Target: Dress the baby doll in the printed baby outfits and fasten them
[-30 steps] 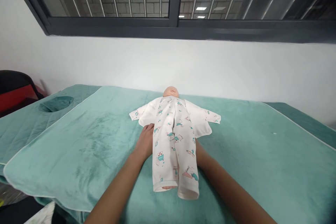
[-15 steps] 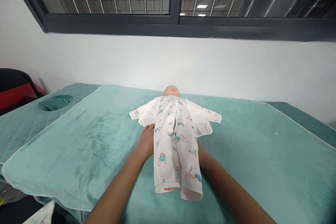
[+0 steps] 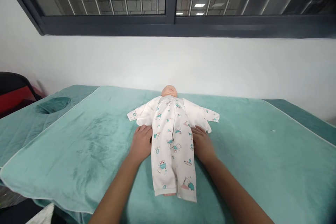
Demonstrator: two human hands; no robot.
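Note:
A baby doll (image 3: 169,91) lies on its back, head towards the wall, in a white long-sleeved baby top (image 3: 199,112) with its sleeves spread out. Printed white baby trousers (image 3: 172,147) cover its front from the chest down; a little of a foot shows at one leg opening. My left hand (image 3: 142,143) is at the left edge of the trousers, fingers curled in by the top's hem. Opposite it, my right hand (image 3: 202,143) is closed at the right edge, fingertips partly on the top's hem. Both thumbs are largely hidden.
A green plush cover (image 3: 252,161) lies over the bed, which has a round face hole (image 3: 54,105) at the left. Behind stands a white wall (image 3: 183,63) below a dark window frame (image 3: 131,26). A black and red item (image 3: 15,94) sits at the far left.
My right hand has come out from behind the trousers to their right edge. The right trouser leg has shifted left and lies flatter. My left hand stays at the left edge.

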